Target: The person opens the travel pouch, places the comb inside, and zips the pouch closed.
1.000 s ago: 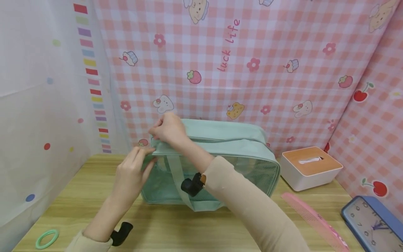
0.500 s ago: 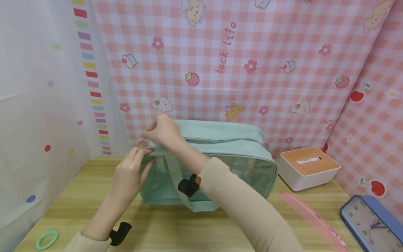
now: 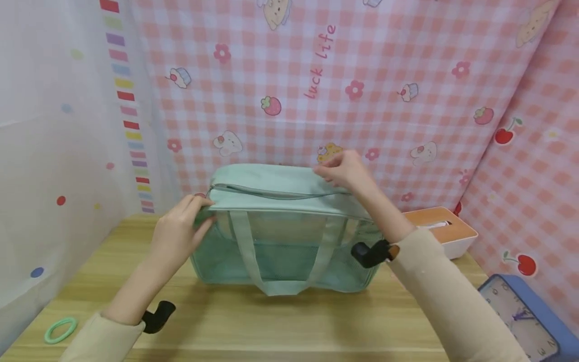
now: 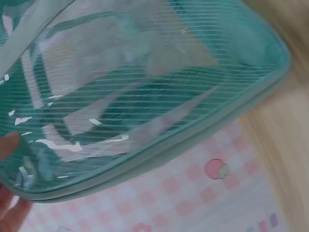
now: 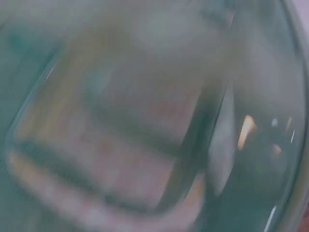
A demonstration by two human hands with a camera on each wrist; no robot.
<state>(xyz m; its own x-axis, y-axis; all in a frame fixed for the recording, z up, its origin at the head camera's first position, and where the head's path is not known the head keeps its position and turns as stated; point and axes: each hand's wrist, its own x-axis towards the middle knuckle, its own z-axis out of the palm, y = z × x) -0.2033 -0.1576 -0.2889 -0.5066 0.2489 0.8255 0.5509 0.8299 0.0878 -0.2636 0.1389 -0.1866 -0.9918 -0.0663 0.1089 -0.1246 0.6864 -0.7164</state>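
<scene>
A mint-green handbag (image 3: pixel 289 201) with clear mesh panels stands on the wooden table, its strap hanging down the front. My left hand (image 3: pixel 178 226) pinches the bag's upper left corner. In the left wrist view its thumb (image 4: pixel 7 145) lies on the clear front and other fingers lie at the top edge. My right hand (image 3: pixel 348 173) is over the top right part of the bag, fingers bent together, just behind the zipper (image 3: pixel 276 193). I cannot tell whether it pinches anything. A narrow gap shows along the zipper. Motion blurs the right wrist view.
A tissue box (image 3: pixel 457 241) with a wooden lid stands at the right, partly behind my right arm. A blue clock (image 3: pixel 524 317) is at the front right. A green ring-shaped band (image 3: pixel 61 330) lies front left. Patterned cloth (image 3: pixel 289 65) hangs close behind the bag.
My right hand has moved from the bag's top left end to its right part, uncovering the zipper. My left hand keeps its hold on the corner.
</scene>
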